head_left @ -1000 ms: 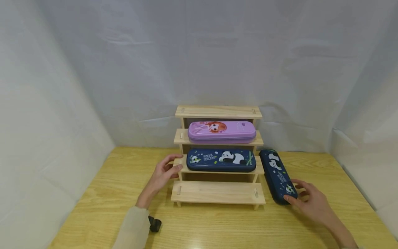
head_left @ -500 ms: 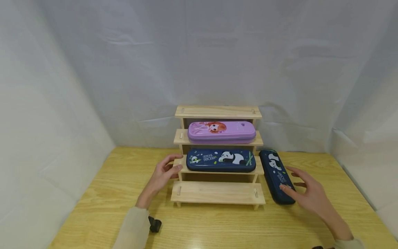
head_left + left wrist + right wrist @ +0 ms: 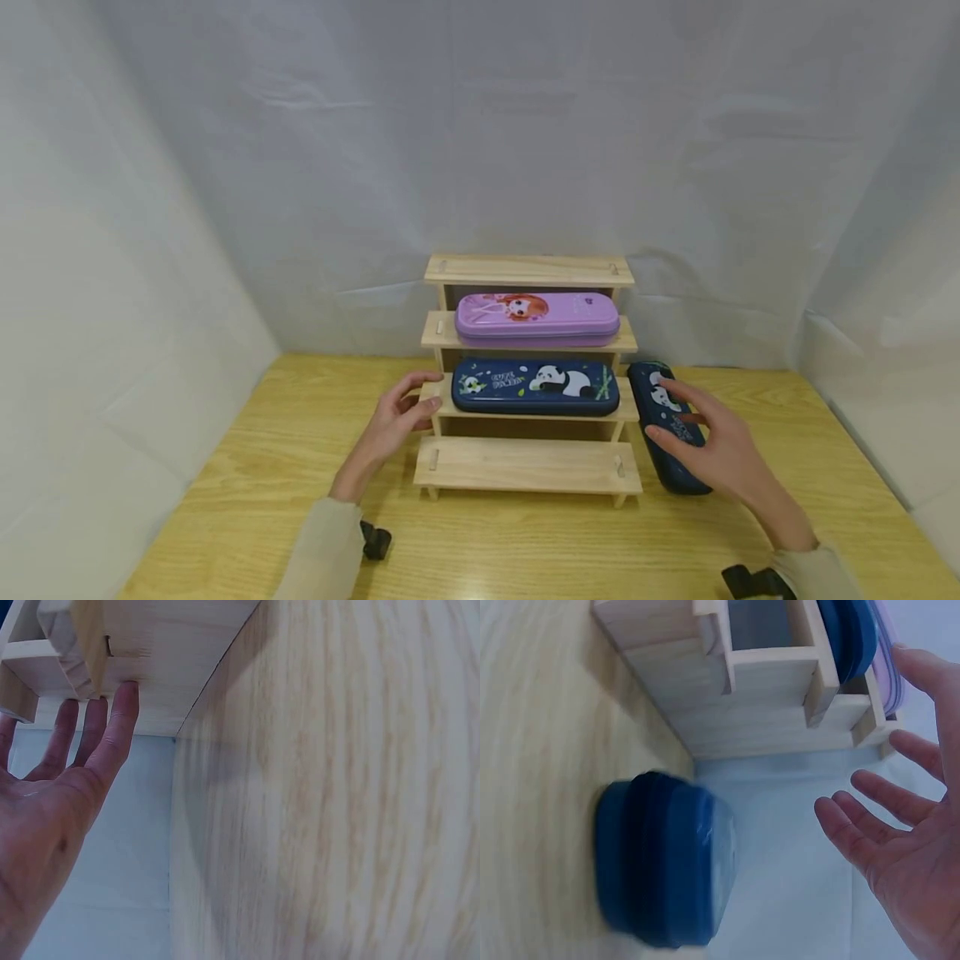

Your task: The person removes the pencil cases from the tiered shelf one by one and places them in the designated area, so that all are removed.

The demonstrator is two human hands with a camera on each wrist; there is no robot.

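My left hand point(image 3: 390, 421) touches the left end of a stepped wooden display shelf point(image 3: 525, 462). In the left wrist view its fingers point(image 3: 112, 739) reach out fairly straight against the shelf's side; the thumb is hidden there. My right hand point(image 3: 720, 446) hovers over a dark blue panda pencil case point(image 3: 660, 450), which lies slanted on the table beside the shelf. In the right wrist view the fingers are spread, apart from this pencil case point(image 3: 664, 862). Another blue panda pencil case point(image 3: 536, 387) rests on the second step from the bottom. Above it sits a purple pencil case point(image 3: 536, 318) with a girl printed on it.
The shelf stands on a yellow wood-grain table point(image 3: 487, 542), close to the pale sheet point(image 3: 525, 150) behind it. More pale sheeting bounds both sides. A black wrist mount point(image 3: 375, 540) shows at the left sleeve, another point(image 3: 753, 581) at the right.
My right hand has let go of the near end of the slanted pencil case and moved left and away from me above it. The left hand stays at the shelf.
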